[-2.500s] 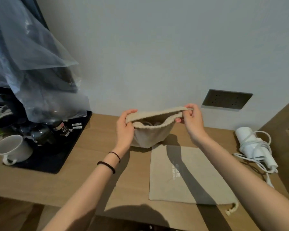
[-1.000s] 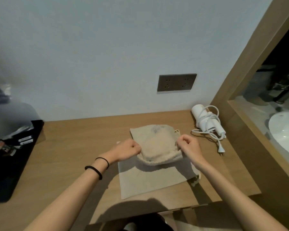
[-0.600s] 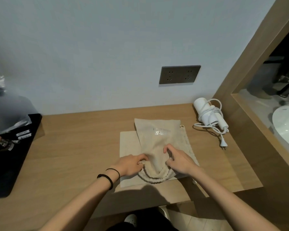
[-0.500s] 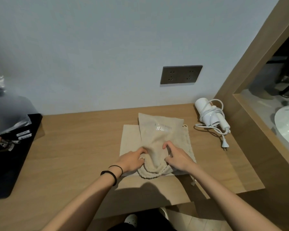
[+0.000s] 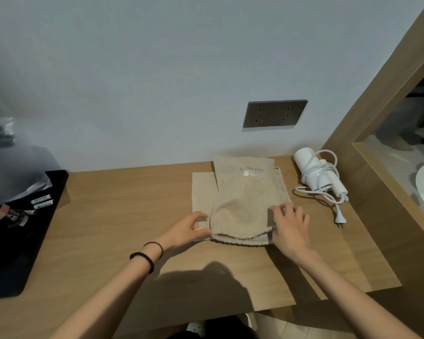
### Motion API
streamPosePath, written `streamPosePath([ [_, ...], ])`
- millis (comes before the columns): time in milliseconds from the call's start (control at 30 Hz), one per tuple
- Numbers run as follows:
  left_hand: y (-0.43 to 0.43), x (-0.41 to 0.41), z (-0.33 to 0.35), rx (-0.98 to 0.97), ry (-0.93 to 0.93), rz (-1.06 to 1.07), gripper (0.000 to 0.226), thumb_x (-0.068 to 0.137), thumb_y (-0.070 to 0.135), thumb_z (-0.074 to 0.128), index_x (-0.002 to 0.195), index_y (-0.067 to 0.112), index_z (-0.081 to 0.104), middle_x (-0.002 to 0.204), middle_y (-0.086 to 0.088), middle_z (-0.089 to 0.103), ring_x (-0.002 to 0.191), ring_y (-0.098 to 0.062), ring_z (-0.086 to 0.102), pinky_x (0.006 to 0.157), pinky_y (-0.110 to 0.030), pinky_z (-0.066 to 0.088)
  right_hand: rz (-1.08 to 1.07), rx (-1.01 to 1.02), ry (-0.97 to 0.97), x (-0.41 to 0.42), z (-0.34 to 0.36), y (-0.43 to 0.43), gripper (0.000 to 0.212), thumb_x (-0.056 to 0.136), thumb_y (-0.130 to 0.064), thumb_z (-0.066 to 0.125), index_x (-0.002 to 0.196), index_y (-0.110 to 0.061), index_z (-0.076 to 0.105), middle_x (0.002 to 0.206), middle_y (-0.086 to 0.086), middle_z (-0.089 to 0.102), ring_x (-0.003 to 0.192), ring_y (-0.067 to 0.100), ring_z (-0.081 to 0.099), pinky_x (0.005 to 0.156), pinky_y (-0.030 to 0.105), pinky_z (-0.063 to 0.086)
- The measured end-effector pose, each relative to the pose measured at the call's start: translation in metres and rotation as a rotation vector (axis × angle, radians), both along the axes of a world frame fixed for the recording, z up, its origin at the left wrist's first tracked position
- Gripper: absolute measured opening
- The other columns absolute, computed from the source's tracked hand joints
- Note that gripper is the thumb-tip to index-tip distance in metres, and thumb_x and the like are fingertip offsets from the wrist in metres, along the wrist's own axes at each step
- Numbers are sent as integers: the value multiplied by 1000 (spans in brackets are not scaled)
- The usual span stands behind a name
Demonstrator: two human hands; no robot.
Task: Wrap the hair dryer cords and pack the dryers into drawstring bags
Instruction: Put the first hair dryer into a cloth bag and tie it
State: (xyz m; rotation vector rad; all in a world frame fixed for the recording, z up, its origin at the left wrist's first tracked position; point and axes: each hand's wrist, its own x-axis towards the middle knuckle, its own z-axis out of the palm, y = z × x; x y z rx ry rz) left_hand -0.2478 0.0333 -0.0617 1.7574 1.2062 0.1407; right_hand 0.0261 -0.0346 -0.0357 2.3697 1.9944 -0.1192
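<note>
Both hands grip the gathered mouth of a beige drawstring bag (image 5: 245, 199) on the wooden counter (image 5: 123, 216).
Coarse-woven, with pale print at its far end and a ribbed hem nearest the person, it lies atop a flat bag (image 5: 202, 192). The left hand (image 5: 186, 230) pinches its seven-o'clock corner, and the right hand (image 5: 290, 228) curls over its five-o'clock corner. A white hair dryer (image 5: 313, 177), cord wound round it, lies at two o'clock.

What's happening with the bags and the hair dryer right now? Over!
Left hand, right hand pinch mouth of top bag. It lies on flat second bag. White hair dryer, cord wrapped, unpacked at right. Nothing blocking.
</note>
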Motion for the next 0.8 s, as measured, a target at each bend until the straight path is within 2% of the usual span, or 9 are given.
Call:
streamPosePath([
  [100, -7, -12, -8, 1, -29, 32, 3, 89, 30, 62, 92, 29, 63, 70, 9, 58, 65, -5, 52, 63, -22, 41, 142, 26, 103, -21, 6, -13, 52, 75, -21, 56, 126, -27, 45, 137, 0, 36, 123, 23, 28, 100, 37, 21],
  [200, -15, -16, -7, -20, -48, 54, 4, 89, 26, 62, 89, 24, 66, 69, 8, 65, 63, -4, 57, 68, -26, 46, 290, 8, 264, -53, 8, -20, 43, 82, -25, 51, 125, -34, 48, 136, -9, 38, 124, 17, 25, 100, 32, 14],
  [300, -22, -15, -5, 0, -74, 102, 7, 89, 22, 62, 92, 25, 58, 74, 4, 68, 64, -3, 60, 68, -24, 48, 363, 16, 342, -85, 2, -19, 38, 90, -31, 50, 127, -36, 52, 127, -11, 44, 117, 15, 32, 94, 31, 18],
  [400, -29, -15, -2, -19, -128, 192, 11, 88, 18, 63, 90, 22, 53, 76, -1, 68, 66, -9, 63, 68, -30, 51, 348, -18, 333, -111, -9, -14, 32, 93, -38, 50, 124, -36, 57, 112, -7, 49, 109, 17, 35, 86, 32, 20],
  [500, -36, -18, 3, 0, -119, 199, 7, 89, 20, 61, 85, 21, 56, 74, 0, 70, 69, -11, 65, 70, -36, 54, 292, -30, 305, -125, -14, -12, 29, 95, -43, 46, 113, -32, 66, 106, -6, 55, 105, 17, 38, 88, 34, 25],
  [633, -38, -30, 4, 122, 6, 228, 14, 89, 27, 58, 76, 29, 53, 72, 8, 70, 70, -5, 64, 69, -33, 49, 285, -1, 234, -117, -12, -10, 29, 95, -44, 45, 108, -33, 69, 101, -7, 58, 101, 18, 41, 84, 35, 26],
  [800, -33, -54, 8, 137, 78, 268, 12, 91, 29, 58, 79, 28, 56, 76, 7, 70, 64, -3, 54, 58, -23, 39, 248, 10, 144, -81, -10, -13, 28, 94, -48, 46, 110, -40, 68, 97, -9, 59, 99, 17, 42, 81, 35, 26],
])
